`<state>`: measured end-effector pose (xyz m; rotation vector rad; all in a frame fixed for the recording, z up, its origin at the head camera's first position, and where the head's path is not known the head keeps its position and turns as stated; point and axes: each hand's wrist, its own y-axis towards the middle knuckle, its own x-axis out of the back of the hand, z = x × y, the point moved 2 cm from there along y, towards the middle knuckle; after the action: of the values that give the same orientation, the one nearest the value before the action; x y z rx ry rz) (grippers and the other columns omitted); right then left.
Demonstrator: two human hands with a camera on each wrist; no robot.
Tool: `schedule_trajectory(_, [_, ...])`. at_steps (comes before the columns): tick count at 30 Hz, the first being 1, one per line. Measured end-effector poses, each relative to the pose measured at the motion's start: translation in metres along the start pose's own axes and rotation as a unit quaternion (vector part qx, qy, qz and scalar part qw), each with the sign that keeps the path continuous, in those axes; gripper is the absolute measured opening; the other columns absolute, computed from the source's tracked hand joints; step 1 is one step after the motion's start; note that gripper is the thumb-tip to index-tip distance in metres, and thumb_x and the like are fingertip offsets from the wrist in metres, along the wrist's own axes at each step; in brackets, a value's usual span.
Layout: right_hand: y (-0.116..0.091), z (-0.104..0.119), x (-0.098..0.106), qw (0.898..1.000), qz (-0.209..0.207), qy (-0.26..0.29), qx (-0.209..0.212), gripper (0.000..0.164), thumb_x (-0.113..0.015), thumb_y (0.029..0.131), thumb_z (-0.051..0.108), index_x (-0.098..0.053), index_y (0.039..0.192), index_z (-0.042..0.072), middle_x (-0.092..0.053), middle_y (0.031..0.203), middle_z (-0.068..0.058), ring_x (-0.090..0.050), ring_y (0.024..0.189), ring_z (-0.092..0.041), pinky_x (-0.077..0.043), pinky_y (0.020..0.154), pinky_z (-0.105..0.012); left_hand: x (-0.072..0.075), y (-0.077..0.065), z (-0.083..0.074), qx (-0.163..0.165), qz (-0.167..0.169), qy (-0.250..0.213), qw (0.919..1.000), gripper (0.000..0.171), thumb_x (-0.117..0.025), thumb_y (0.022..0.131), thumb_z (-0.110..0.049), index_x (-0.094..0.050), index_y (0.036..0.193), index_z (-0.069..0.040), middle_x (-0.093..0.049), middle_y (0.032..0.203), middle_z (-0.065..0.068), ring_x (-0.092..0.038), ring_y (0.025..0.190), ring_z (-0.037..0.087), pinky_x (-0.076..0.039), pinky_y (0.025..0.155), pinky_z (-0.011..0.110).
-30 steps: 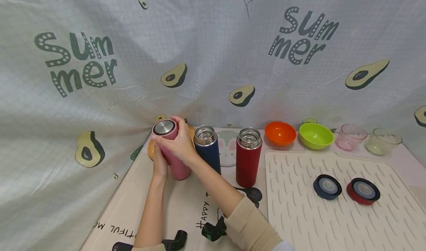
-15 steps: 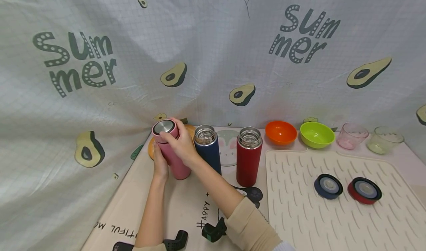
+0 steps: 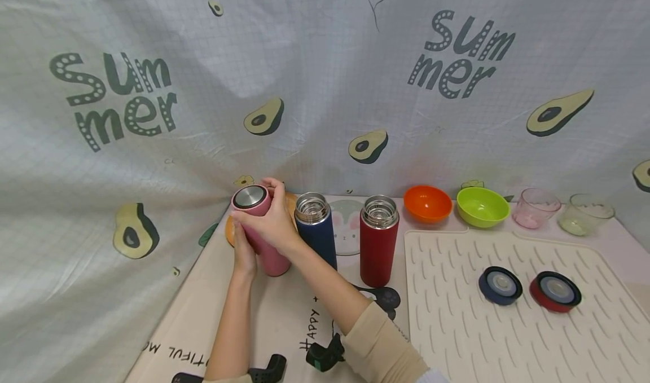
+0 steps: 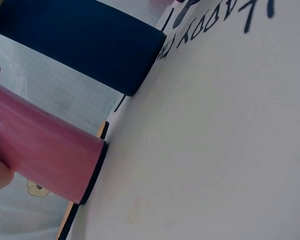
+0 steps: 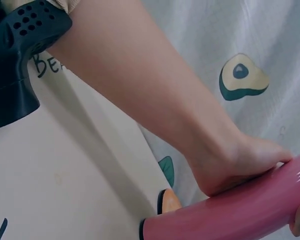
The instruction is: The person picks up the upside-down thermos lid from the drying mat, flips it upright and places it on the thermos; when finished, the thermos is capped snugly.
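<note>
A pink thermos point(image 3: 274, 259) stands upright at the left of the table, its steel-topped lid point(image 3: 250, 197) on its mouth. My left hand point(image 3: 245, 254) holds the thermos body from the left; the right wrist view shows this hand point(image 5: 240, 162) against the pink side. My right hand point(image 3: 274, 219) grips around the lid from the right, thumb along its near side. Just right of it stands an open blue thermos point(image 3: 319, 233), then an open red thermos point(image 3: 378, 250). Their blue lid point(image 3: 500, 285) and red lid point(image 3: 555, 291) lie apart from them.
Both loose lids lie on a ridged cream mat point(image 3: 457, 338) at the right. Behind it stand an orange bowl point(image 3: 428, 205), a green bowl point(image 3: 482, 208), a pink cup point(image 3: 535, 208) and a pale green cup point(image 3: 584, 215). A printed curtain point(image 3: 315, 78) hangs along the back and left.
Half a second ago my right thumb lay up over the lid's top edge; now it is back down on the near side. The thermos and left hand stay in place.
</note>
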<state>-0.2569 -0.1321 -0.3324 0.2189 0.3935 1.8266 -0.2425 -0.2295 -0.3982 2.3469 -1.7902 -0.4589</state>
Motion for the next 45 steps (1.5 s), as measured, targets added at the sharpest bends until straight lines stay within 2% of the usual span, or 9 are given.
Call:
schedule_trajectory(3, [-0.0005, 0.0008, -0.0013, 1.000, -0.001, -0.007, 0.009, 0.068, -0.067, 0.081, 0.018, -0.031, 0.138, 0.009, -0.042, 0.129, -0.008, -0.046, 0.111, -0.014, -0.039, 0.091, -0.026, 0.0008, -0.0009, -0.0003, 0.004, -0.003, 0.004, 1.0000, 0.060, -0.009, 0.098, -0.046, -0.031, 0.137, -0.008, -0.043, 0.121, -0.001, -0.040, 0.109, 0.012, -0.034, 0.088, 0.022])
schedule_trajectory(7, [-0.0008, -0.0007, -0.0033, 1.000, -0.012, 0.016, 0.016, 0.059, -0.068, 0.080, 0.015, -0.038, 0.131, 0.008, -0.047, 0.120, -0.006, -0.050, 0.105, -0.014, -0.043, 0.088, -0.026, 0.0022, -0.0023, -0.0004, -0.006, -0.007, 0.006, 0.9999, 0.060, -0.011, 0.098, -0.047, -0.031, 0.137, -0.006, -0.043, 0.120, -0.001, -0.041, 0.107, 0.012, -0.034, 0.087, 0.022])
schedule_trajectory(12, [-0.0020, -0.0014, -0.0059, 0.999, -0.024, -0.034, 0.016, 0.064, -0.068, 0.078, 0.023, -0.038, 0.133, 0.009, -0.045, 0.123, -0.003, -0.046, 0.107, -0.012, -0.041, 0.087, -0.024, 0.0047, -0.0033, 0.0006, -0.003, -0.010, 0.001, 0.9999, 0.061, -0.012, 0.097, -0.049, -0.031, 0.137, -0.006, -0.044, 0.119, -0.002, -0.042, 0.107, 0.012, -0.035, 0.088, 0.022])
schedule_trajectory(19, [-0.0007, -0.0034, -0.0088, 1.000, -0.021, 0.021, 0.005, 0.057, -0.070, 0.077, 0.017, -0.042, 0.126, 0.007, -0.052, 0.114, -0.003, -0.053, 0.098, -0.012, -0.045, 0.083, -0.024, 0.0069, -0.0031, 0.0010, 0.006, -0.009, 0.002, 0.9999, 0.061, -0.010, 0.097, -0.048, -0.030, 0.138, -0.006, -0.042, 0.121, -0.001, -0.040, 0.109, 0.012, -0.034, 0.088, 0.021])
schedule_trajectory(24, [-0.0024, -0.0025, -0.0095, 0.999, -0.024, -0.038, 0.004, 0.066, -0.069, 0.077, 0.024, -0.036, 0.132, 0.010, -0.046, 0.121, -0.002, -0.048, 0.105, -0.011, -0.042, 0.087, -0.024, 0.0059, -0.0029, 0.0024, 0.008, -0.015, -0.002, 0.9999, 0.063, -0.012, 0.096, -0.050, -0.030, 0.138, -0.006, -0.042, 0.123, 0.001, -0.039, 0.111, 0.013, -0.033, 0.090, 0.022])
schedule_trajectory(30, [-0.0004, -0.0018, -0.0065, 1.000, -0.002, -0.010, -0.012, 0.061, -0.071, 0.077, 0.020, -0.040, 0.129, 0.010, -0.051, 0.113, 0.001, -0.052, 0.097, -0.009, -0.044, 0.082, -0.023, 0.0054, -0.0022, 0.0024, 0.005, -0.018, -0.002, 0.9998, 0.064, -0.010, 0.097, -0.050, -0.029, 0.139, -0.006, -0.041, 0.123, 0.000, -0.039, 0.110, 0.013, -0.032, 0.089, 0.021])
schedule_trajectory(36, [-0.0007, 0.0005, -0.0045, 0.998, -0.019, -0.064, -0.011, 0.066, -0.072, 0.075, 0.027, -0.038, 0.129, 0.012, -0.046, 0.118, 0.001, -0.048, 0.103, -0.010, -0.042, 0.085, -0.024, 0.0021, -0.0010, 0.0018, -0.007, -0.020, -0.008, 0.9997, 0.063, -0.011, 0.097, -0.050, -0.033, 0.137, -0.007, -0.043, 0.124, 0.000, -0.038, 0.113, 0.013, -0.031, 0.092, 0.021])
schedule_trajectory(40, [0.0000, 0.0026, -0.0020, 0.999, 0.012, -0.006, -0.039, 0.063, -0.064, 0.080, 0.018, -0.037, 0.136, 0.007, -0.050, 0.121, -0.004, -0.050, 0.103, -0.012, -0.041, 0.087, -0.025, 0.0004, -0.0016, -0.0006, -0.008, -0.015, 0.000, 0.9998, 0.060, -0.010, 0.098, -0.046, -0.028, 0.139, -0.007, -0.040, 0.124, 0.000, -0.038, 0.112, 0.012, -0.031, 0.091, 0.022])
schedule_trajectory(45, [-0.0003, 0.0020, -0.0003, 0.998, 0.006, 0.053, -0.036, 0.059, -0.071, 0.076, 0.011, -0.042, 0.126, 0.009, -0.051, 0.112, 0.000, -0.053, 0.097, -0.010, -0.044, 0.083, -0.024, -0.0002, -0.0007, -0.0006, 0.000, -0.007, -0.001, 1.0000, 0.060, -0.010, 0.097, -0.048, -0.031, 0.136, -0.007, -0.042, 0.120, -0.001, -0.040, 0.108, 0.011, -0.032, 0.089, 0.024])
